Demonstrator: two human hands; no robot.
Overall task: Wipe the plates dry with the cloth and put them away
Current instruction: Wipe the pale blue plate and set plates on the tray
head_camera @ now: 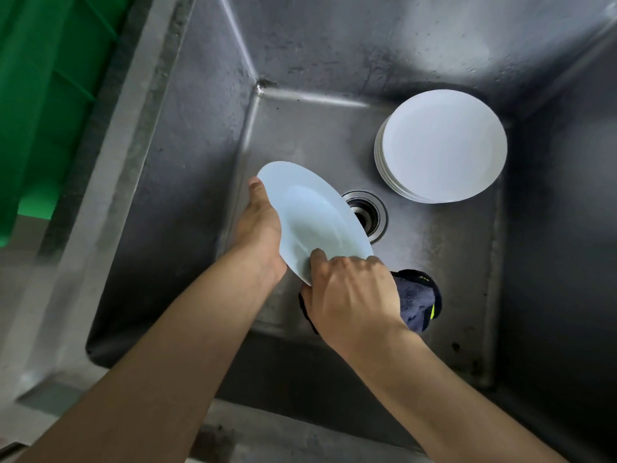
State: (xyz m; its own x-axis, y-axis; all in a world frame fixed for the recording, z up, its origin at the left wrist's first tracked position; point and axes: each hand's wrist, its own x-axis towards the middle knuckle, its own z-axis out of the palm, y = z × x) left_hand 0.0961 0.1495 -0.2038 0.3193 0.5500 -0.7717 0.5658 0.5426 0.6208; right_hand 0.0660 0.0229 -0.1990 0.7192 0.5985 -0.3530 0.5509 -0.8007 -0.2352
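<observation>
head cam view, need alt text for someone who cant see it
Over a steel sink, the left hand holds a tilted white plate while the right hand grips its lower edge with a dark cloth. A stack of white plates sits beyond the drain.

A kitchen wash-up area: deep steel sink holding stacked white plates.
</observation>
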